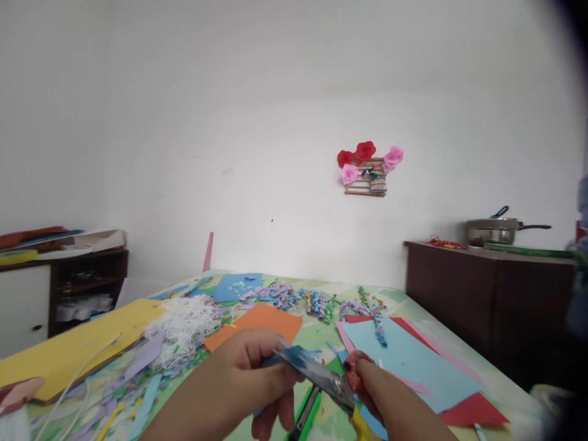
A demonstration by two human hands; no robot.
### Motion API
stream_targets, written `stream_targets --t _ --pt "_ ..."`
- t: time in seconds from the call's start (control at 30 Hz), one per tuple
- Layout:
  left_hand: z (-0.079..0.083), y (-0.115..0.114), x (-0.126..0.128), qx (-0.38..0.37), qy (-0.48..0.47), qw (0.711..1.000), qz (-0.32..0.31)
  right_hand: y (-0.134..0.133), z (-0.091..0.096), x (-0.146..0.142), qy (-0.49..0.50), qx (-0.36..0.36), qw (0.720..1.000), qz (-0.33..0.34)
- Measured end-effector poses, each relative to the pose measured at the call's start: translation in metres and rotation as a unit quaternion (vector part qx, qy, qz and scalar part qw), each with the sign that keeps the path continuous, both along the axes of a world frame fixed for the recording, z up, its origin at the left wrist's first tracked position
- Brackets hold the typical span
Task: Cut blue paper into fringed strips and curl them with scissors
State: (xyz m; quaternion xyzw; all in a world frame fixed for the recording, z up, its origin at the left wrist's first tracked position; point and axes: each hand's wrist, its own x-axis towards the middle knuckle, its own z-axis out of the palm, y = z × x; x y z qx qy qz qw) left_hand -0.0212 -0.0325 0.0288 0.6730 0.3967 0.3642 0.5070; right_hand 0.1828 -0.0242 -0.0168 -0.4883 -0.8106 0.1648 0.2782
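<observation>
My left hand (255, 373) is at the lower middle, its thumb and fingers pinched on a piece of blue paper (272, 360). My right hand (383, 389) grips scissors (324, 380) with one red and one yellow handle loop. The scissor blades point left and reach the blue paper at my left fingertips; motion blur hides whether they are closed on it. Below the blades, between my hands, lies a green utility knife (305, 413) on the table.
White string (188, 324) lies in a heap amid paper scraps on the left. Yellow (87, 343), orange (261, 321) and light blue (404, 355) sheets lie around. Curled paper pieces (316, 304) line the table's back. A dark cabinet (487, 294) stands right.
</observation>
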Motion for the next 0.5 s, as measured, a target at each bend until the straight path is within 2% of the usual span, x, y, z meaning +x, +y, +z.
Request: stream_targets --t 0.23,0.5 --pt "-0.0032 0.0030 0.0059 0.003 -0.019 1.000 0.007 -0.0044 0.0013 0.0026 -0.016 -0.008 1.000 -0.006" --pt "-0.0081 -0.0017 0.0091 0.117 0.084 0.985 0.094 -0.0062 0.0051 0.0025 -0.076 -0.004 0.997 0.009"
